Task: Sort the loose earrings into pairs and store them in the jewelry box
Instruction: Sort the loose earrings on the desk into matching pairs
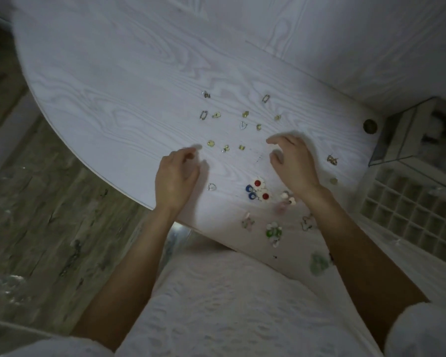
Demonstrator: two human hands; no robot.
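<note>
Several small gold and silver earrings (245, 114) lie scattered on the round white table (113, 99). Nearer me lie red flower earrings (258, 183), blue ones (250, 191), green ones (273, 231) and a clear heart (211, 187). My left hand (177, 176) hovers over the table with loosely curled fingers, holding nothing, just short of a gold stud (210, 143). My right hand (292, 163) hovers to the right with fingers bent and spread, also holding nothing. The jewelry box (410, 210), a white grid of compartments with its glass lid (407, 140) raised, stands at the right.
A round brass piece (370, 126) lies on the table near the box. A gold earring (332, 159) and a pale stud (333, 180) lie between my right hand and the box. Wood floor shows at the left, past the table edge.
</note>
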